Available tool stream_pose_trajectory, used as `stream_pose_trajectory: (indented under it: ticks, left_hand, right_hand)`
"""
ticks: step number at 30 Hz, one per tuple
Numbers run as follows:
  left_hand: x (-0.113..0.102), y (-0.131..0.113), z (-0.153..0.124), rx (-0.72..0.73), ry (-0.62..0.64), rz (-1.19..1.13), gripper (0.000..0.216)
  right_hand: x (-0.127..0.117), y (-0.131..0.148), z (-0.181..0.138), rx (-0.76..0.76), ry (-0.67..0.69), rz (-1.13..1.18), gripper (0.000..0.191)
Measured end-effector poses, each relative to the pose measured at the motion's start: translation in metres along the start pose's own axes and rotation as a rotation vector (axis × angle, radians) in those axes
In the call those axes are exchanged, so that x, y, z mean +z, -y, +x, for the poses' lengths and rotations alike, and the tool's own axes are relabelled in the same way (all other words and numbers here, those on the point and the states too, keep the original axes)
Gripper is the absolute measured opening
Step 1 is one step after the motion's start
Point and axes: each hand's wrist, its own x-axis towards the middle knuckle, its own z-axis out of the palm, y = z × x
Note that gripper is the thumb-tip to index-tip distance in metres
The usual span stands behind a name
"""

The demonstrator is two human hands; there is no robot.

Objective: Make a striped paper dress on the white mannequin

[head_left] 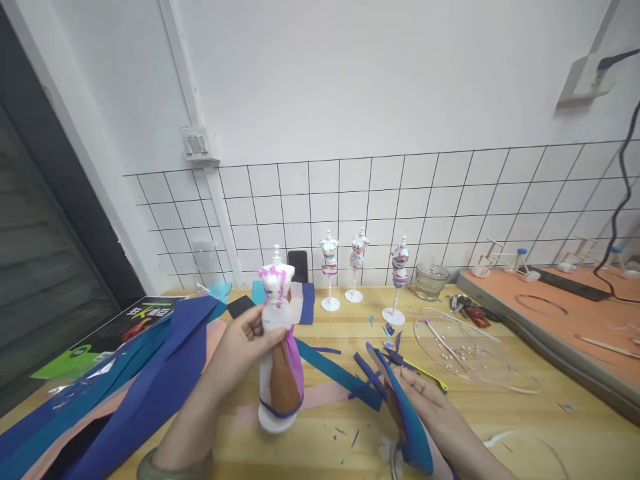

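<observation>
My left hand (239,350) is closed around the waist of a small white mannequin doll (278,347), holding it upright on the wooden table (525,420). The doll's bust has pink marks, and a brown and purple paper skirt wraps its lower part. My right hand (425,407) lies low at the right, fingers curled on a curved blue and teal foam sheet (407,413). Loose blue strips (367,373) lie between the two hands.
Three small decorated mannequins (355,263) stand on stems by the tiled wall, next to a glass jar (430,280). A clear plastic tray (465,347) lies at right, beside an orange board (565,313). Blue, teal and pink sheets (145,380) pile at left.
</observation>
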Motion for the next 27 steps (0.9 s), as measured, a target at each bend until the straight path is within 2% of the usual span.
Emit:
stream_pose_trajectory:
  ticks: [3, 6, 12, 16, 21, 27]
  left_hand:
    - [0.012, 0.006, -0.003, -0.050, 0.116, -0.044, 0.033]
    - [0.020, 0.011, -0.001, -0.054, 0.170, -0.073, 0.031]
    - [0.027, 0.016, 0.000, -0.065, 0.211, -0.126, 0.031]
    - [0.029, 0.015, -0.001, -0.073, 0.231, -0.146, 0.028]
    - [0.030, 0.017, 0.000, -0.070, 0.264, -0.154, 0.026]
    - [0.030, 0.020, 0.001, -0.067, 0.276, -0.161, 0.023]
  right_hand:
    - [0.006, 0.002, -0.003, 0.021, 0.057, -0.038, 0.040]
    - [0.009, 0.013, -0.005, 0.006, 0.087, -0.092, 0.039]
    - [0.017, 0.065, -0.004, 0.024, 0.359, -0.253, 0.032]
    - [0.031, 0.092, 0.001, -0.018, 0.456, -0.385, 0.031]
    - [0.048, 0.093, 0.013, -0.083, 0.473, -0.493, 0.037]
    - [0.046, 0.082, 0.027, -0.154, 0.347, -0.555, 0.043]
